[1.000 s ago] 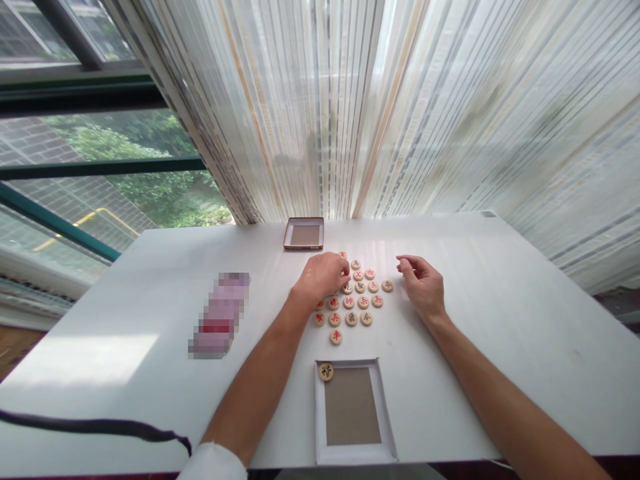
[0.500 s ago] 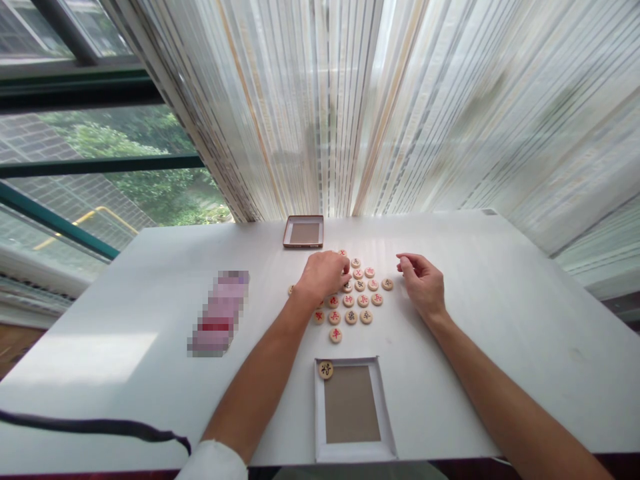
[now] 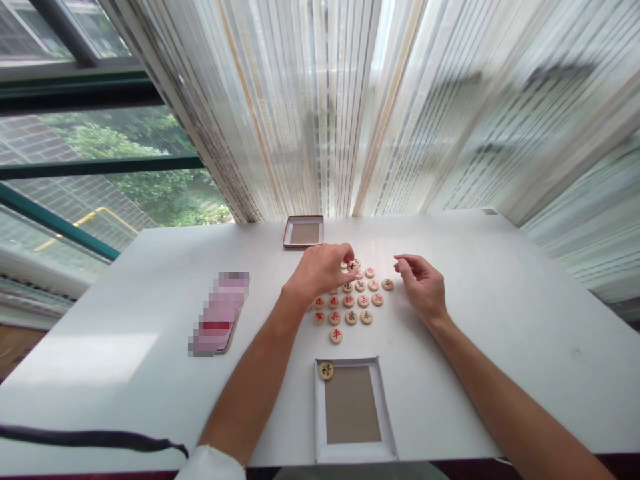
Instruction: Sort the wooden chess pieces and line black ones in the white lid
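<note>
My left hand (image 3: 325, 268) is over the far side of a cluster of round wooden Chinese chess pieces. Its thumb and forefinger pinch a Chinese chess piece (image 3: 353, 265) with a black character. My right hand (image 3: 423, 280) rests on the table to the right of the cluster, fingers loosely curled, with nothing visible in them. The nearest piece to it is a black-marked one (image 3: 387, 285). Red and black pieces such as the red one (image 3: 335, 336) lie face up in rows. Part of the cluster is hidden behind my left hand.
A shallow white-rimmed box tray (image 3: 387, 413) lies at the near edge, one black-marked piece (image 3: 327, 371) in its far left corner. A brown-edged box part (image 3: 304, 217) stands at the back. A blurred-out phone (image 3: 220, 313) lies left, a dark strap (image 3: 90, 437) near the front left.
My left hand has moved slightly away from me and right, and a black-marked piece now shows between its thumb and forefinger. My right hand has barely moved.
</note>
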A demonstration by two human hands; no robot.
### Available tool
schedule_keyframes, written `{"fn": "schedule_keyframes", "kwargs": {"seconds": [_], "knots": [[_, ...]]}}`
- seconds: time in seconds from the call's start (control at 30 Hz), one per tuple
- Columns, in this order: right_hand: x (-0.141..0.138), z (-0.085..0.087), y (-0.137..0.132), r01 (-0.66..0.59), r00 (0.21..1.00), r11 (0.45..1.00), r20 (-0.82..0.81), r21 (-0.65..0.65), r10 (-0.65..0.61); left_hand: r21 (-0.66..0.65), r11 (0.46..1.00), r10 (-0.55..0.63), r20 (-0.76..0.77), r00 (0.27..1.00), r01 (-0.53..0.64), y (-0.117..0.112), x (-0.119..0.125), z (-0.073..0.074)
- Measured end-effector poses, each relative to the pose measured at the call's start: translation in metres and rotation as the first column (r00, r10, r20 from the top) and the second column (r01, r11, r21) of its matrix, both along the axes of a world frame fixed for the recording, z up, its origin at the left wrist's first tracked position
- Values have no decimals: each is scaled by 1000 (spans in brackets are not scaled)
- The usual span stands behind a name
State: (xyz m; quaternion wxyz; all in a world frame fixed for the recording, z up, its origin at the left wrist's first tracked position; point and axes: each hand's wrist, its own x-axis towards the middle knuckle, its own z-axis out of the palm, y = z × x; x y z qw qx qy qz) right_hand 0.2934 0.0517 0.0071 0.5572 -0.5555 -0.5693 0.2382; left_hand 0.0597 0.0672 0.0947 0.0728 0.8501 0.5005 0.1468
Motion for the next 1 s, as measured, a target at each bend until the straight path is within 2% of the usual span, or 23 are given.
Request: {"fn": "schedule_keyframes", "kwargs": {"seconds": [0.13,0.27,0.33,0.43,0.57,0.73,0.87,1.0], "knots": [[-10,9,-13,-174,983,985,-54,-13,173,34,995,-92,92,992,89,-9,4,10],[-22,16,-26,-374,915,926,-176,-40,362,41,983,-183,113,977,180,-19,12,18],[-26,19,-30,-441,876,895,-244,-58,416,41,977,-211,111,971,208,-24,14,20],[-29,21,-33,-480,843,872,-325,-91,430,33,976,-217,103,971,215,-29,16,19],[-33,20,-35,-507,818,852,-384,-129,428,25,968,-251,146,957,250,-34,12,9],[-39,19,-41,-566,793,813,-364,-140,489,-32,953,-278,296,914,300,-48,-6,-12],[-45,17,-50,-618,766,769,-342,-161,545,-72,957,-216,463,859,280,-62,-22,-31],[-52,18,-59,-640,756,751,-308,-163,578,-128,961,-140,536,833,244,-74,-30,-42]]}}
